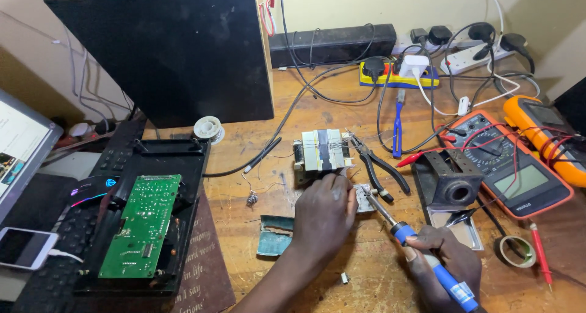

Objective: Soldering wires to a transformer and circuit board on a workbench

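Observation:
My left hand [323,214] rests fingers-down on the wooden bench, touching the near side of a small taped transformer [322,151] and covering whatever lies under the fingertips. My right hand [444,264] grips a blue-handled soldering iron [427,261], whose metal tip [372,202] points up-left toward a small pale piece just right of my left fingers. Black-handled pliers [378,166] lie beside the transformer on its right.
A green circuit board [142,224] sits in a black case at left, near a phone [23,247]. A big black speaker box [165,50] stands behind. An iron stand [448,185], two multimeters [506,163] [546,136], tape roll [516,251], solder spool [208,129] and power strips [400,75] crowd the right and back.

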